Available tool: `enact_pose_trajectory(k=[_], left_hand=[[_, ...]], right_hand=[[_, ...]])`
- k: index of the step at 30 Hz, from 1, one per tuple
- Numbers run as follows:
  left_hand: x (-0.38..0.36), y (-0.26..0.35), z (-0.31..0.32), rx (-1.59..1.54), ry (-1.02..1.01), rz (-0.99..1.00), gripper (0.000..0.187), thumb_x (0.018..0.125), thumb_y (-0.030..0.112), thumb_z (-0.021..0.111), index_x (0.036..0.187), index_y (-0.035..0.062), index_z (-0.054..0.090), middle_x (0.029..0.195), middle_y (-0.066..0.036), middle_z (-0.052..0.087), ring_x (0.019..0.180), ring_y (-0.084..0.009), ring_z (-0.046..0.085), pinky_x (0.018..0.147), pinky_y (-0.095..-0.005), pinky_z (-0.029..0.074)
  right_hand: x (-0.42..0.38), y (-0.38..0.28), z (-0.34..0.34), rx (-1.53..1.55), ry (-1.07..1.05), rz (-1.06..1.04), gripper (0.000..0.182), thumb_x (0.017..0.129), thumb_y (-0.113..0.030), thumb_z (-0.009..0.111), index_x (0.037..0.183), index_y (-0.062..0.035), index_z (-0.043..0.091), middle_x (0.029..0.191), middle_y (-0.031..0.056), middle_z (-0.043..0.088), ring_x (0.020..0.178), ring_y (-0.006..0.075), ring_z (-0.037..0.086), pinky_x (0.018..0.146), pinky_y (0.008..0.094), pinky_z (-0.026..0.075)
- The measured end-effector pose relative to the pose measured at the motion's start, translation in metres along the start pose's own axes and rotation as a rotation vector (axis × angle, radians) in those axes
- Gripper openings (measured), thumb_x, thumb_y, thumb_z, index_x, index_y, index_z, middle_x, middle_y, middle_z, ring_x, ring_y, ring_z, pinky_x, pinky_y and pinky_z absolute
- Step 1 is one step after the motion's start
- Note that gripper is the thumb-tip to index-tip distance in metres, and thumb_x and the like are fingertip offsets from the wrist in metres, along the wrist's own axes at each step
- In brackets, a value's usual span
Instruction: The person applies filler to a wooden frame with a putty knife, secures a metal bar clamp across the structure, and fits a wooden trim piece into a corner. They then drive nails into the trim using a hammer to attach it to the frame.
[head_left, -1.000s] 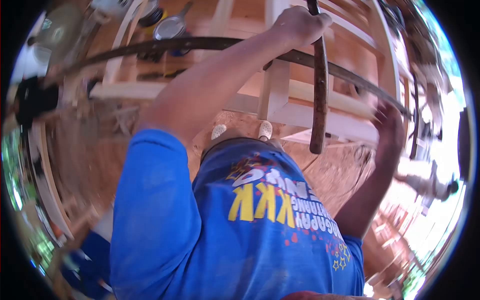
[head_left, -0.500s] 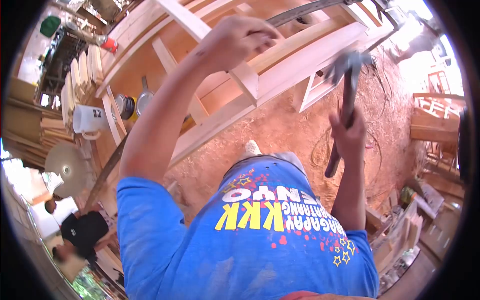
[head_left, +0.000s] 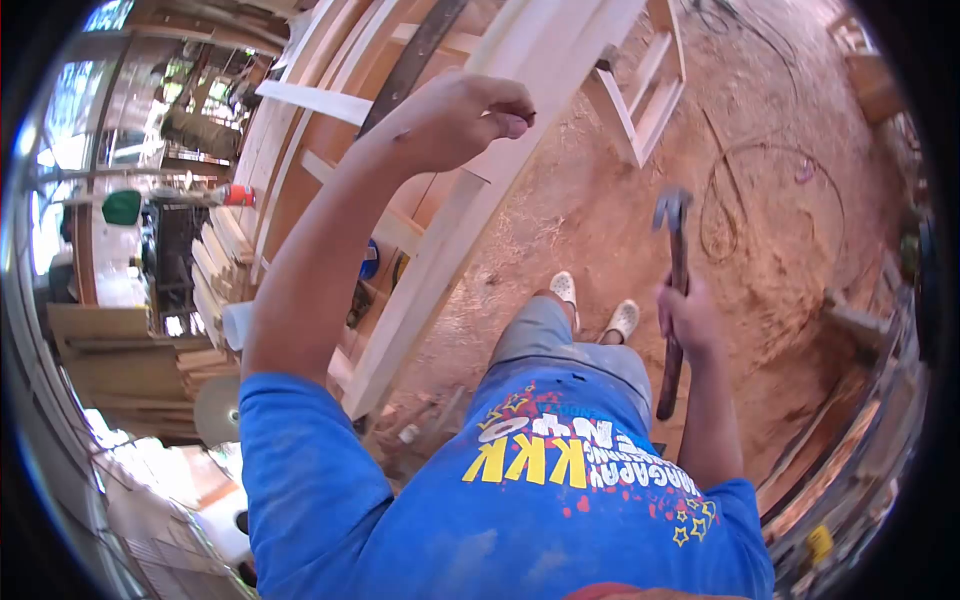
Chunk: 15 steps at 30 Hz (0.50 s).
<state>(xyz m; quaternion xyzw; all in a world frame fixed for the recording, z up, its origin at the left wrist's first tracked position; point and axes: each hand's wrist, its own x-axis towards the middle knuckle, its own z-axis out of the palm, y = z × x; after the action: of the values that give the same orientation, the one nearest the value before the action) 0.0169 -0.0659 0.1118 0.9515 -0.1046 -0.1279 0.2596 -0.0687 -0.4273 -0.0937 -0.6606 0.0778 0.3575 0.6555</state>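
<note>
My right hand [head_left: 692, 316] is wrapped round the dark handle of a claw hammer [head_left: 677, 250]. The hammer stands head up in the view, apart from the wood, over the dirt floor. My left hand [head_left: 465, 122] is raised over the pale wooden frame [head_left: 430, 285], its fingers curled and thumb pressed in. Whatever is between those fingers, if anything, is too small to make out. Close behind that wrist a dark flat bar [head_left: 420, 55] crosses the frame. A narrow white strip of wood [head_left: 315, 100] lies to its left.
A small wooden frame [head_left: 640, 125] stands on the floor beyond the long rail. A cable [head_left: 725, 190] loops across the dirt. Left are stacked wood pieces [head_left: 218, 260], a white container [head_left: 238, 325], a red can [head_left: 238, 195] and a round disc [head_left: 217, 410].
The view has turned, bringing my feet into sight and losing the co-worker at lower left. The hammer, blurred before, is lower and clearer. My left hand stays curled above the frame.
</note>
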Motion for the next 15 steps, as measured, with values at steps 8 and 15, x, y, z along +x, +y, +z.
enact_pose_trajectory(k=[8, 15], left_hand=[[0.034, -0.029, 0.011, 0.550, -0.418, 0.200, 0.022, 0.092, 0.019, 0.072, 0.106, 0.0030, 0.076, 0.095, -0.015, 0.077, 0.093, -0.0321, 0.071, 0.088, -0.0416, 0.054], [0.029, -0.052, 0.016, 0.459, -0.362, 0.275, 0.021, 0.089, 0.019, 0.076, 0.099, 0.0013, 0.077, 0.093, -0.015, 0.075, 0.089, -0.0307, 0.070, 0.087, -0.0404, 0.053]], right_hand=[[-0.025, 0.030, 0.107, 0.360, 0.137, -0.313, 0.043, 0.104, -0.041, 0.063, 0.123, -0.0035, 0.052, 0.071, -0.0021, 0.051, 0.050, 0.0075, 0.048, 0.048, 0.0253, 0.043], [-0.023, 0.056, 0.197, 0.636, 0.056, -0.238, 0.041, 0.101, -0.041, 0.068, 0.113, -0.0052, 0.052, 0.068, -0.0006, 0.053, 0.049, 0.0075, 0.051, 0.045, 0.0244, 0.043]])
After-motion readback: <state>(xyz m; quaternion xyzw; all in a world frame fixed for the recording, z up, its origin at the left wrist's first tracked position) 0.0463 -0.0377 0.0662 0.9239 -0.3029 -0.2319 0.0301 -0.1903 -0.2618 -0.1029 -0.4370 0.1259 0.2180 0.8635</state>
